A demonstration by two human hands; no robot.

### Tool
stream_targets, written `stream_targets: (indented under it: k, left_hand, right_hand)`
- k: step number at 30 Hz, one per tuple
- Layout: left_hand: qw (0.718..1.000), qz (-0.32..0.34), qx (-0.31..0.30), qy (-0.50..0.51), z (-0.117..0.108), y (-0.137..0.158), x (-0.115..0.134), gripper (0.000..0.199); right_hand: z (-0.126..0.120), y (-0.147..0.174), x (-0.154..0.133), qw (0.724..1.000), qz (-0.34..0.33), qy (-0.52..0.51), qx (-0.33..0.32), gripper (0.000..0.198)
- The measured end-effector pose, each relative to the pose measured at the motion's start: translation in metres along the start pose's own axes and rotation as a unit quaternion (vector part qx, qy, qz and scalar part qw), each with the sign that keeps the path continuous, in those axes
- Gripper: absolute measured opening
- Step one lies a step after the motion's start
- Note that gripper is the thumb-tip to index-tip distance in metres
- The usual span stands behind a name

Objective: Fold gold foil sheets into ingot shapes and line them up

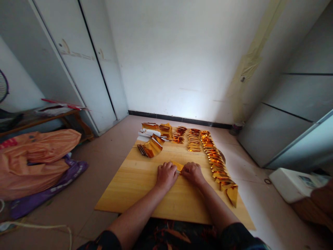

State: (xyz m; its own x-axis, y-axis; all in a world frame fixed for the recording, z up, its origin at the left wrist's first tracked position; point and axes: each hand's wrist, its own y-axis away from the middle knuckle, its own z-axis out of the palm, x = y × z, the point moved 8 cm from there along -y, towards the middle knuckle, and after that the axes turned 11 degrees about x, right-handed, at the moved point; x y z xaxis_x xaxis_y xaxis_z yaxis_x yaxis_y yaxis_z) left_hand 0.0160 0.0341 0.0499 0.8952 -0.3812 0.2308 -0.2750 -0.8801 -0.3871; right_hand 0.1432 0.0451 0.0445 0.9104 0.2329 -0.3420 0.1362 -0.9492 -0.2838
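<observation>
Both hands meet over the middle of a wooden board, at a sheet of gold foil paper. My left hand is closed on the paper's left side, fingers curled. Opposite it, my right hand pinches the right side, with its fingertips close to the left ones. The paper's near part is mostly hidden by the fingers. Beyond my left hand lies a curved stack of gold foil sheets. Right of my right hand runs a long row of folded gold foil pieces, overlapping one another.
Two shorter rows of folded foil pieces and a white roll lie at the board's far side. An orange bag and a purple bag are on the left floor. A white box stands at right, near a grey refrigerator.
</observation>
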Motion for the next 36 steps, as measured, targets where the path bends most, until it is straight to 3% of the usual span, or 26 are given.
stream_targets:
  k: [14,21,30,36]
  left_hand:
    - [1.0,-0.012,0.018,-0.01,0.002,0.002,0.001,0.015]
    - [0.999,-0.037,-0.008,-0.013,0.004,-0.001,0.002,0.019]
    - [0.998,-0.056,-0.025,-0.004,0.006,0.001,-0.001,0.021]
    - [0.999,-0.031,-0.027,0.019,0.008,-0.003,-0.001,0.017]
  right_hand:
    - [0.008,-0.003,0.005,0.999,0.028,0.018,-0.01,0.009]
    - [0.006,-0.003,0.007,0.999,0.033,-0.011,0.001,0.008]
    - [0.014,-0.005,0.019,0.994,0.04,-0.104,0.009,0.024]
    - [0.009,-0.003,0.014,0.997,0.012,-0.07,0.024,0.024]
